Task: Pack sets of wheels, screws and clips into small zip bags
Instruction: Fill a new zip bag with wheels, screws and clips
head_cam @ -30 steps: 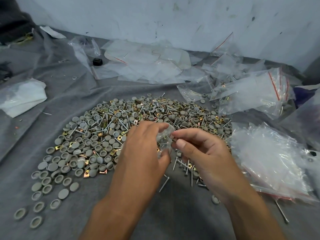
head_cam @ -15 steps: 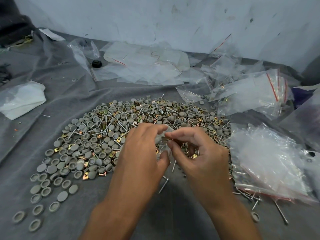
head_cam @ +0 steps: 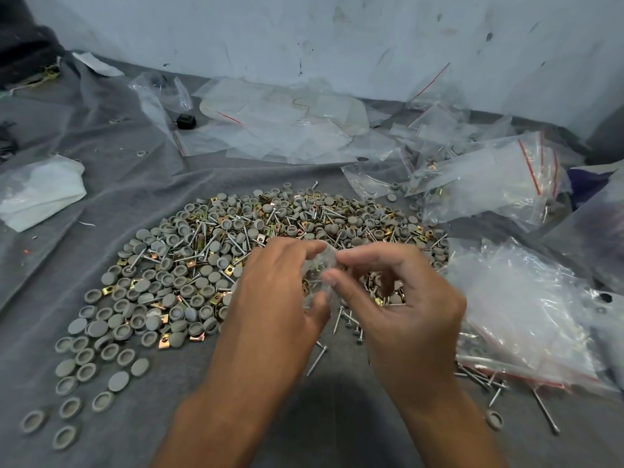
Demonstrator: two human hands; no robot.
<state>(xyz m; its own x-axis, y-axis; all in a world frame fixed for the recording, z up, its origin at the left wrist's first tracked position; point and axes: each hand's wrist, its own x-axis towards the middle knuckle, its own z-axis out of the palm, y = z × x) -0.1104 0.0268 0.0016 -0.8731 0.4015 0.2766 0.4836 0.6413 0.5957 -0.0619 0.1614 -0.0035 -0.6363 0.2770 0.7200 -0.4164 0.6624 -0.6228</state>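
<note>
Left hand (head_cam: pixel 277 292) and right hand (head_cam: pixel 401 298) close together, both pinching a small clear zip bag (head_cam: pixel 320 265) above the grey cloth (head_cam: pixel 337 417), pile of grey wheels (head_cam: pixel 175 271), screws (head_cam: pixel 317 361) and brass clips (head_cam: pixel 197 337) beneath, heap of empty bags (head_cam: pixel 526 309) at right.

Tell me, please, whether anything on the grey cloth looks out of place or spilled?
A few parts lie apart from the main pile: one grey cap and a long screw near the right edge, beside the stack of bags. Nothing looks damaged.

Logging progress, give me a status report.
Left hand and right hand both pinch small zip bag. Above parts pile. Nothing in the way.
</note>
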